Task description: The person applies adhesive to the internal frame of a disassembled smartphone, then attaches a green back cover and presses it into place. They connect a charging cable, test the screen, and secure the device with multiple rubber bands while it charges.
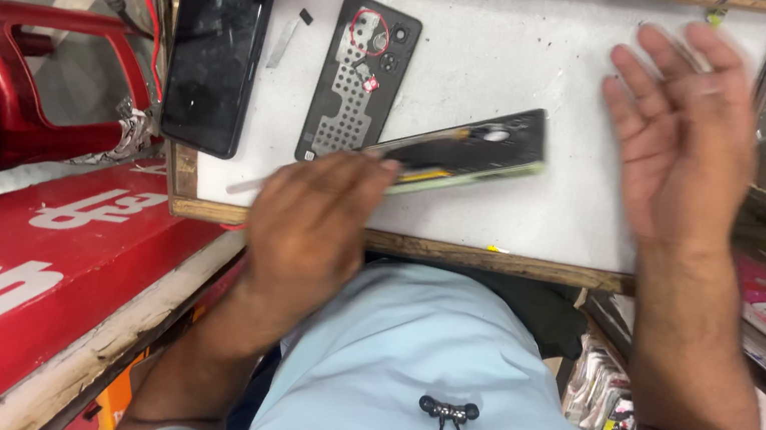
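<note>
White worktop (547, 68), left hand (305, 229) gripping opened phone (473, 153), right hand (683, 139) open

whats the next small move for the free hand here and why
Probably bring the open right hand down to steady the far end of the opened phone. The left hand grips only its near end, so it sits tilted above the white work surface with nothing supporting the other end. The right hand holds nothing, and is raised just beside it.
</note>
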